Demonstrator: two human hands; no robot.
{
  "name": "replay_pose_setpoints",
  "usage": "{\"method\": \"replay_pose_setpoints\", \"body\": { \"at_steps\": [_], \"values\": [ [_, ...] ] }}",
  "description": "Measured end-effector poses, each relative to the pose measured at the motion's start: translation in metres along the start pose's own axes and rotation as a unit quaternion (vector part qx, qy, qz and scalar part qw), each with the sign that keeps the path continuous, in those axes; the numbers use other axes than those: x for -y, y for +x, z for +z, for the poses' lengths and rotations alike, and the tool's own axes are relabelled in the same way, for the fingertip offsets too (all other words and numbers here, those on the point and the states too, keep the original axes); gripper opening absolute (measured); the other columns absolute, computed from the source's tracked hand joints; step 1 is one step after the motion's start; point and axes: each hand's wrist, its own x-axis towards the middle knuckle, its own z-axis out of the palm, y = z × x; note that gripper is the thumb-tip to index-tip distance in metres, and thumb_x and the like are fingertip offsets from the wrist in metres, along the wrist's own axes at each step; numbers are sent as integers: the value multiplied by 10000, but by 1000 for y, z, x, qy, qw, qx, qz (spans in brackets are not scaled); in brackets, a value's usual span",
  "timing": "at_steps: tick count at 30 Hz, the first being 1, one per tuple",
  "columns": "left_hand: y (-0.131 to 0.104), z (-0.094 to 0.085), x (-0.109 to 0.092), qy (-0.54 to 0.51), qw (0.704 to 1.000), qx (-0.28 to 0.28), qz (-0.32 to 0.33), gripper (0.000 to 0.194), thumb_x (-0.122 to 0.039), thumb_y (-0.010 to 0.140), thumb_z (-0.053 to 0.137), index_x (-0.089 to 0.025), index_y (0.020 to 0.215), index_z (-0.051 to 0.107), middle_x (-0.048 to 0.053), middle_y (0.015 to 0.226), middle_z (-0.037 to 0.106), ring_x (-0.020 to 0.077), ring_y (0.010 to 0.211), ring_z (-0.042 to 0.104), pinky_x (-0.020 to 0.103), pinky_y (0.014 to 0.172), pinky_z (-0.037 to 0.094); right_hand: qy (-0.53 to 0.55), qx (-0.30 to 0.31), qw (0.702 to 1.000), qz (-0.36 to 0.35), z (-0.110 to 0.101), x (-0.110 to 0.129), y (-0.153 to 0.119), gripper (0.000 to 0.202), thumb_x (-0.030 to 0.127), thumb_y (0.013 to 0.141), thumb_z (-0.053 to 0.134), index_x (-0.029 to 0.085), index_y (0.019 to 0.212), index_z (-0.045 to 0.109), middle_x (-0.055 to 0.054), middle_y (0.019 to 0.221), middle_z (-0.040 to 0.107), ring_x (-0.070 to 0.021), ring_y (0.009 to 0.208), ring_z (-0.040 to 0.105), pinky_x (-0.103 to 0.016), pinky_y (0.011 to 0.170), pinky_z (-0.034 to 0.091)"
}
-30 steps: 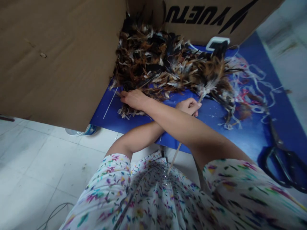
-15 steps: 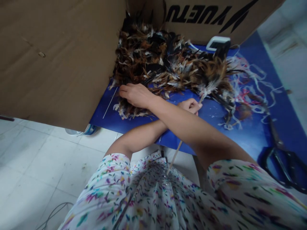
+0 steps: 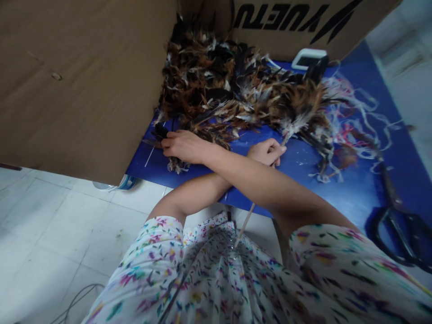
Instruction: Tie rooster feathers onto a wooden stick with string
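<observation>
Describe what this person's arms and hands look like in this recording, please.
White, loose short sleeves carry a scattered print of small flowers and leaves in purple, pink, teal, green and yellow. The left hand and right hand are without gloves. No watch or bracelet shows; blur makes rings hard to rule out.

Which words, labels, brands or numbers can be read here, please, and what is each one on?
"YUETU", upside down in black, on the brown cardboard panel at the back, beside a black swooping mark without letters.
Any print on the blue-and-white round container below the table edge is too small and hidden to read.
</observation>
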Motion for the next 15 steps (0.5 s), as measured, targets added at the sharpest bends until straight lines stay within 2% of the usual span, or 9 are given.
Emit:
{"method": "replay_pose_setpoints", "body": {
  "at_steps": [4,10,15],
  "values": [
    [0,0,1,5,1000,2,0,239,-352,938,512,-208,755,459,-64,595,571,57,553,528,203,653,419,-23,1,1000,-5,2,2,-2,287,162,975,437,167,990,723,-120,1201,640,-266,1079,509,-367,769,385],
    [2,0,1,31,999,10,-2,235,-341,940,508,-203,753,470,-45,604,593,71,577,549,216,652,413,39,-58,995,67,-14,-12,-14,361,125,977,342,156,1095,682,-103,1199,630,-238,1063,520,-357,880,392],
    [3,1,0,45,999,6,-5,243,-330,944,513,-206,740,471,-45,601,590,75,590,556,219,682,421,29,-103,985,135,-24,-13,-21,391,105,965,295,128,1151,638,-122,1228,580,-240,1102,501,-375,935,366]
  ]
}}
